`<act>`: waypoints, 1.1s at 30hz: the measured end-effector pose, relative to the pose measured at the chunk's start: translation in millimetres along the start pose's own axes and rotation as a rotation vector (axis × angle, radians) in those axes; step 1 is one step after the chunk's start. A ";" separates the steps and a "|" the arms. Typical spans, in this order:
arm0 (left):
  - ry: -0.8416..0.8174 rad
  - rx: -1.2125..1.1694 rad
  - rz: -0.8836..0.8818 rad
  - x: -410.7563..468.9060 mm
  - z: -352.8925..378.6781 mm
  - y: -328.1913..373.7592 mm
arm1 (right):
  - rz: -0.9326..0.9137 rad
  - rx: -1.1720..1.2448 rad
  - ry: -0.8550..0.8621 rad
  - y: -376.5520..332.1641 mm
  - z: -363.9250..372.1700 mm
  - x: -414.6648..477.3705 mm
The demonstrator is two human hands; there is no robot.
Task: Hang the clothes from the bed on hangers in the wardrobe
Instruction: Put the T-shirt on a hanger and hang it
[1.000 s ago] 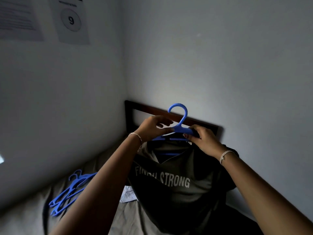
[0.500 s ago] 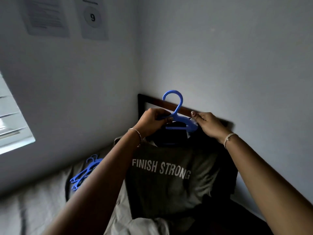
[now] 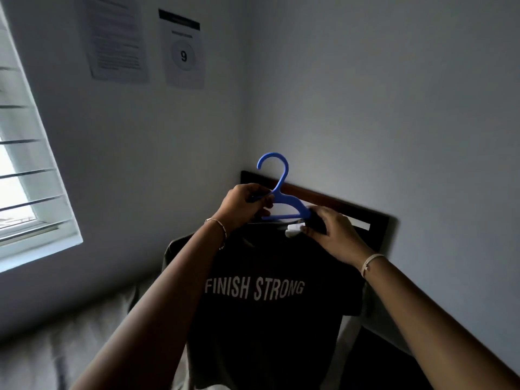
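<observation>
Hanging below the hanger (image 3: pixel 284 201), the shirt (image 3: pixel 267 319) faces the person. The hanger's bar runs side to side with the hook up and the right end lower. The left hand (image 3: pixel 242 206) grips it just left of the hook. The right hand (image 3: pixel 334 235) pinches collar fabric at its right end, probably to seat that shoulder.

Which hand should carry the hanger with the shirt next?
Probably the left hand: it grips the blue hanger just beside the hook, while the right hand only pinches the T-shirt collar.
</observation>
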State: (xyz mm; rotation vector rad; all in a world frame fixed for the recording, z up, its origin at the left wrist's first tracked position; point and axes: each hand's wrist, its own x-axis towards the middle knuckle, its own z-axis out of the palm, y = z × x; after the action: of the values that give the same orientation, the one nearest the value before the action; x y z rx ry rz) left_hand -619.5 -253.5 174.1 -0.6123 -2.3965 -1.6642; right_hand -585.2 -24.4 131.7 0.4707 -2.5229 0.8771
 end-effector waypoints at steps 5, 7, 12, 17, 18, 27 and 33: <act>-0.048 -0.056 -0.012 -21.2 -33.1 -4.4 | 0.041 0.065 0.011 -42.3 27.2 1.7; -0.056 -0.057 0.000 -28.1 -45.3 -5.4 | 0.060 0.098 0.014 -55.1 34.3 4.2; -0.055 0.189 -0.050 -37.5 -80.6 -18.7 | 0.107 0.130 0.062 -74.5 43.2 5.2; -0.220 0.480 -0.274 -52.7 -117.9 -43.6 | 0.161 0.116 0.129 -82.5 43.5 -0.1; -0.235 0.478 -0.238 -57.2 -122.3 -44.9 | 0.176 0.118 0.144 -83.0 42.7 -1.8; 0.149 0.246 -0.018 -60.7 -116.6 -67.1 | 0.289 -0.237 0.163 -82.9 23.1 -12.6; 0.456 0.227 0.007 -62.6 -91.9 -52.5 | 0.316 -0.424 0.183 -83.8 13.4 -15.9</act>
State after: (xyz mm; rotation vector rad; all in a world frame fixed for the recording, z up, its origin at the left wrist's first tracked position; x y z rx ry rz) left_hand -594.0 -369.0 140.6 -0.1778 -2.1927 -1.3240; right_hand -538.3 -92.5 156.4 -0.1403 -2.5474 0.4364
